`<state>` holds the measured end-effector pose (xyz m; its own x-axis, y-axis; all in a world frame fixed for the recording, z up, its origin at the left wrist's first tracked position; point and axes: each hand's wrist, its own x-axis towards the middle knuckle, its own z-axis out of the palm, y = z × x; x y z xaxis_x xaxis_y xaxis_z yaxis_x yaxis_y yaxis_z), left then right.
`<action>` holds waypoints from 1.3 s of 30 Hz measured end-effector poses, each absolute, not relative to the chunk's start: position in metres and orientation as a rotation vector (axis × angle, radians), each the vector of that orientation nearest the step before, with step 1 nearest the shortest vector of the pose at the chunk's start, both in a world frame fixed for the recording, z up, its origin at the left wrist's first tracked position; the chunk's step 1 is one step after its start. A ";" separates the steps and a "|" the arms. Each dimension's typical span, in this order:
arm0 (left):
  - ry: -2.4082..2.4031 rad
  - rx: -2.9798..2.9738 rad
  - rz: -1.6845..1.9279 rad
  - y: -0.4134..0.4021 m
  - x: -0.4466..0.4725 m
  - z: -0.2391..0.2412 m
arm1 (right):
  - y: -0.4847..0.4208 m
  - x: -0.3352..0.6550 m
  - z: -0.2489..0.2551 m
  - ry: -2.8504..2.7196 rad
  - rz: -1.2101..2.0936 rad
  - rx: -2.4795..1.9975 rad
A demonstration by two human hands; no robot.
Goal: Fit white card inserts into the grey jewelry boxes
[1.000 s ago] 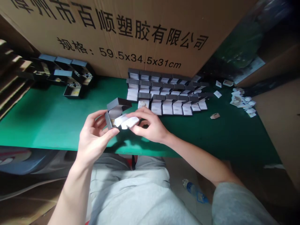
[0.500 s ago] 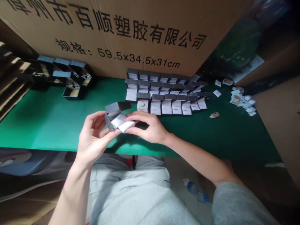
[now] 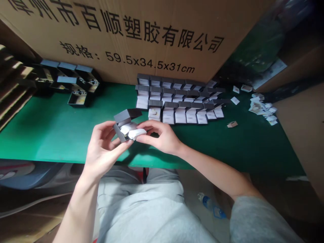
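Note:
My left hand (image 3: 105, 145) is closed around a small dark grey jewelry box (image 3: 120, 131), tilted, with its hinged lid raised. A white padded insert (image 3: 136, 133) sticks out of the box's right side, bent and partly out. The fingers and thumb of my right hand (image 3: 162, 136) pinch the insert's right end. Just beyond my right hand stand rows of similar open boxes (image 3: 168, 116) with white inserts. One box at the front left of these rows has a ring-like yellowish item (image 3: 154, 113) on its insert.
A large printed cardboard carton (image 3: 121, 44) stands behind the green table (image 3: 45, 135). More open black boxes (image 3: 77, 98) sit at the far left. Loose white inserts (image 3: 262, 106) and a small beige piece (image 3: 232, 124) lie at the right. A plastic bottle (image 3: 210, 204) is on the floor.
The white insert has bent and lifted at its right end between my right fingers. My left hand keeps the box nearly in place, its thumb shifted slightly right.

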<state>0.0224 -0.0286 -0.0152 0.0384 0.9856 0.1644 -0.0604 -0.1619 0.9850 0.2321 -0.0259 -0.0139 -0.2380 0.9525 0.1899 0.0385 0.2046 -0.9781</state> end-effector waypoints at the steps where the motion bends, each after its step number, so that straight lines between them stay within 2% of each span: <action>1: 1.055 1.311 1.324 -0.029 0.023 -0.016 | -0.027 0.232 -0.013 -1.549 1.149 -0.992; 9: 1.001 1.342 1.348 -0.028 0.023 -0.015 | -0.027 0.239 -0.009 -1.777 0.870 -0.938; 21: 0.991 1.444 1.302 -0.026 0.019 -0.022 | -0.027 0.245 -0.010 -1.988 0.806 -0.932; 31: 0.962 1.475 1.351 -0.031 0.022 -0.020 | -0.028 0.244 -0.010 -1.930 0.833 -0.863; 39: 1.066 1.543 1.237 -0.033 0.020 -0.019 | -0.027 0.241 -0.010 -1.831 0.857 -0.963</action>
<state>0.0201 -0.0329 -0.0185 0.1415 0.9593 0.2442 0.0998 -0.2593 0.9606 0.2415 -0.0269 -0.0104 -0.3200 0.8700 0.3751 0.2690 0.4631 -0.8445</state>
